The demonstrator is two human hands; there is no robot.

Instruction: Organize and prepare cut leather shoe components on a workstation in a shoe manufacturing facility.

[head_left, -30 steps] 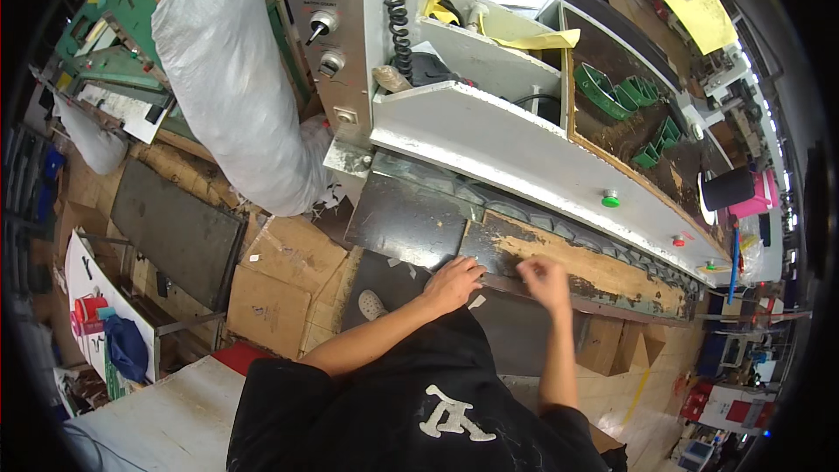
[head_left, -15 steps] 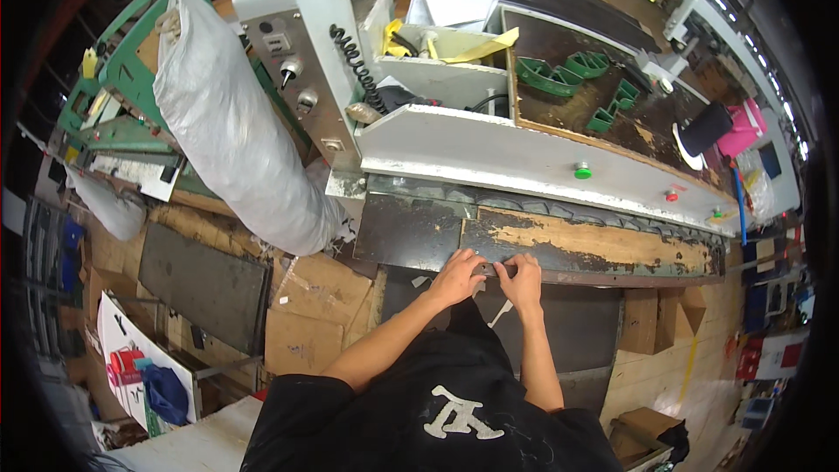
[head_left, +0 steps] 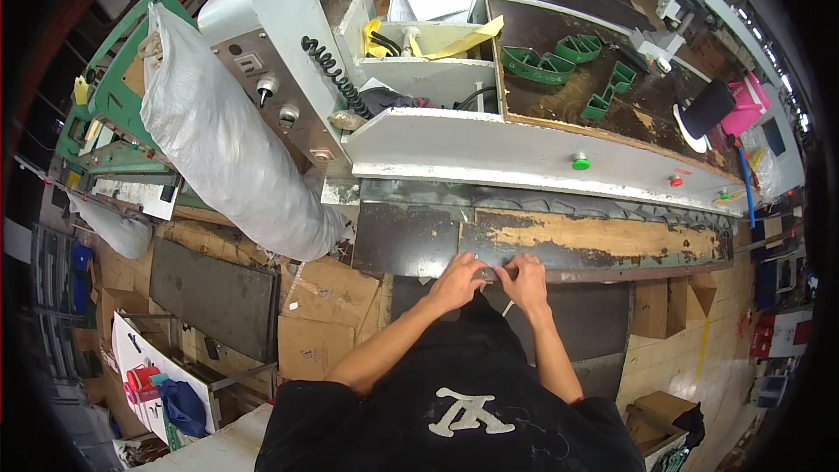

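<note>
Both of my hands meet at the front edge of a worn dark work board, whose coating has peeled to bare wood. My left hand is closed, its thumb and fingers pinched at a small dark flat piece. From the other side, my right hand pinches the same piece, thumb toward the left thumb. Fingers cover most of the piece, so its kind does not show. Behind the board, several green curved cutting dies lie on a dark, scuffed machine top.
A grey machine housing with knobs stands at the left, beside a tall stuffed white sack. Green and red buttons sit on the machine front. Cardboard lies on the floor left; a carton stands right.
The view has shifted slightly, so the machine and sack appear further left and the floor items further right. My hands stay together at the board edge, still pinching the piece.
</note>
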